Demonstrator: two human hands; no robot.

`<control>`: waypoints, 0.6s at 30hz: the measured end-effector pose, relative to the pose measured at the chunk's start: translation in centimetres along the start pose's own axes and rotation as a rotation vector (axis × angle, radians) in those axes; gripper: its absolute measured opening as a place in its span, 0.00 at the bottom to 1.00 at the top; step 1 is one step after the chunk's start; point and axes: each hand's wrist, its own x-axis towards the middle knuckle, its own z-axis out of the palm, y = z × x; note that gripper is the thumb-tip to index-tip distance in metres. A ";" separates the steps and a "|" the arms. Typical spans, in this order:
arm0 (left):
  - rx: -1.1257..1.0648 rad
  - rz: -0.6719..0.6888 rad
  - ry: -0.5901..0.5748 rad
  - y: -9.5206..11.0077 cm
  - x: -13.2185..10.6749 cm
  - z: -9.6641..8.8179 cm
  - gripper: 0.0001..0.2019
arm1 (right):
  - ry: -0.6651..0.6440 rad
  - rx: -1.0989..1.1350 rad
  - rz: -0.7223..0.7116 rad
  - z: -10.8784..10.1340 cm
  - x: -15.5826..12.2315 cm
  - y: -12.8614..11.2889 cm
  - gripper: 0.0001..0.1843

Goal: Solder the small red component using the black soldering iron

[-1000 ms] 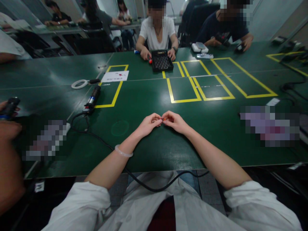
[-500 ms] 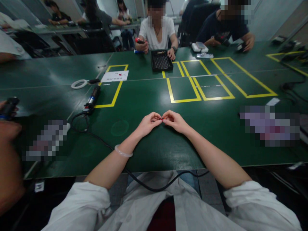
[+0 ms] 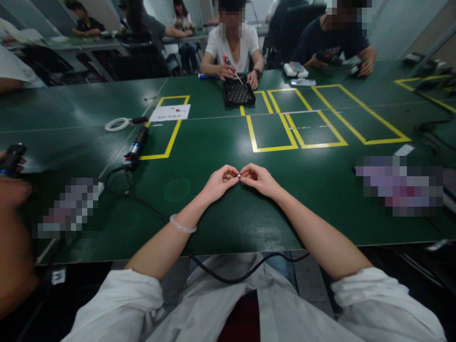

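My left hand (image 3: pixel 223 182) and my right hand (image 3: pixel 259 179) meet fingertip to fingertip above the green table (image 3: pixel 228 223). Both are closed in a pinch on a tiny red-and-white piece (image 3: pixel 240 176) between them. It is too small to tell its kind, and the fingers cover most of it. A pale bracelet (image 3: pixel 182 225) circles my left wrist.
Left of my hands lies a black cylindrical tool (image 3: pixel 137 145) whose black cable (image 3: pixel 149 205) runs to the table's front edge. Across the table, a person holds a red-handled tool (image 3: pixel 231 65) over a black tray (image 3: pixel 239 98). A white paper (image 3: pixel 170 112) lies near yellow tape rectangles (image 3: pixel 275 149).
A light patch now shows on the small piece between my fingertips; my hands have barely moved. The person opposite has brought the red-handled tool down to the black tray.
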 end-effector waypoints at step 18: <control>0.053 0.005 0.007 0.5 0.0 -0.4 0.18 | -0.006 -0.026 0.003 -0.2 0.0 0.0 0.13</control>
